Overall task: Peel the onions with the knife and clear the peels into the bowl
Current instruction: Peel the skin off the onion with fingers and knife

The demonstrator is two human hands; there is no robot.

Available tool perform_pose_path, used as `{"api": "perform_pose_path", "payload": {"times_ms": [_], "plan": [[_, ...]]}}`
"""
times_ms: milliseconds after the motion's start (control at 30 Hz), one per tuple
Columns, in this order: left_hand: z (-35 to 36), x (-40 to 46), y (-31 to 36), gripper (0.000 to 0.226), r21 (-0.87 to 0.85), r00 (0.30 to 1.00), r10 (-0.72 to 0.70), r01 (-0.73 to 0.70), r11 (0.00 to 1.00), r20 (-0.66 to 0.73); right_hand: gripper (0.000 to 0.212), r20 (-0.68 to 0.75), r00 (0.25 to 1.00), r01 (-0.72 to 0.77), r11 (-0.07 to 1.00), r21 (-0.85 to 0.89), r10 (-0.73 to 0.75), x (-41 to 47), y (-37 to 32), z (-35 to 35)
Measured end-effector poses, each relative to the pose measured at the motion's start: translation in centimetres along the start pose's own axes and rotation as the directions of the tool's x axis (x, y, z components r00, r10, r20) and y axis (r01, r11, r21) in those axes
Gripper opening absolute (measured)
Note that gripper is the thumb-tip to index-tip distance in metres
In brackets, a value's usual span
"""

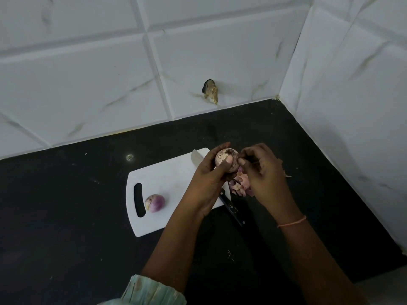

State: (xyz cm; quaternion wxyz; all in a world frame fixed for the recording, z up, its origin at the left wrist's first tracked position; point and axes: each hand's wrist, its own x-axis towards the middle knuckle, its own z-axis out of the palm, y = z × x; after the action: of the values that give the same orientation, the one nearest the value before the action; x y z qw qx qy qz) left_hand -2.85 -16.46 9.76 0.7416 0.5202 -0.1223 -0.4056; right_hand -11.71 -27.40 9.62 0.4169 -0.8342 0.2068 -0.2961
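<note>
My left hand (209, 179) grips a pale, partly skinned onion (224, 158) above the far right corner of the white cutting board (167, 179). My right hand (262, 170) pinches a bit of skin at the onion's right side. A heap of pinkish peels (241, 183) lies under my hands at the board's right edge. The knife lies on the board beneath my left hand: its blade (196, 159) shows at the far side, its black handle (232, 209) at the near side. A second, purple onion (154, 202) rests on the board near the handle slot. No bowl is in view.
The black countertop (66, 205) meets white tiled walls at the back and on the right, forming a corner. A chipped hole (210, 91) marks the back wall tile. A few peel scraps (287, 175) lie on the counter to the right of my right hand.
</note>
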Motion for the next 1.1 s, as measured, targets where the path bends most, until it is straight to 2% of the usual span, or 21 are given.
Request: {"api": "perform_pose_path", "payload": {"times_ms": [167, 267, 333, 467, 600, 700, 900, 1100], "plan": [[0.4, -0.6, 1.1, 0.04, -0.073, 1.0, 0.007, -0.006, 0.997, 0.008, 0.011, -0.017, 0.998, 0.058, 0.998, -0.041, -0.058, 0.2, -0.2, 0.7], [0.8, -0.5, 1.4, 0.045, -0.2, 0.999, -0.025, 0.016, 0.98, -0.042, 0.016, -0.078, 0.993, -0.078, 0.985, 0.151, 0.091, 0.2, -0.5, 0.7], [0.7, -0.3, 1.4, 0.039, -0.209, 0.999, -0.021, 0.01, 0.978, -0.049, 0.02, -0.079, 0.977, -0.167, 0.94, 0.298, 0.199, 0.3, -0.8, 0.5], [0.4, -0.3, 1.4, 0.047, -0.099, 0.997, 0.069, -0.073, 0.992, -0.04, 0.02, 0.006, 0.989, -0.134, 0.904, 0.406, 0.144, 0.3, -0.7, -0.3], [0.1, -0.5, 1.7, 0.047, 0.182, 0.969, 0.245, -0.234, 0.955, -0.039, 0.02, -0.044, 0.985, -0.137, 0.911, 0.389, 0.167, 0.4, -0.9, -0.6], [0.5, -0.5, 2.0, 0.048, 0.278, 0.951, 0.305, -0.28, 0.919, -0.05, 0.016, -0.104, 0.984, -0.101, 0.93, 0.354, 0.147, 0.2, -0.8, -0.6], [0.3, -0.7, 2.0, 0.048, 0.266, 0.939, 0.339, -0.315, 0.911, -0.052, 0.012, -0.155, 0.985, -0.034, 0.96, 0.278, 0.079, 0.2, -1.0, -0.2], [0.2, -1.1, 2.0, 0.047, 0.214, 0.948, 0.314, -0.297, 0.93, -0.051, 0.014, -0.026, 1.0, -0.006, 0.997, 0.073, 0.008, 0.7, -1.2, -0.2]]}}
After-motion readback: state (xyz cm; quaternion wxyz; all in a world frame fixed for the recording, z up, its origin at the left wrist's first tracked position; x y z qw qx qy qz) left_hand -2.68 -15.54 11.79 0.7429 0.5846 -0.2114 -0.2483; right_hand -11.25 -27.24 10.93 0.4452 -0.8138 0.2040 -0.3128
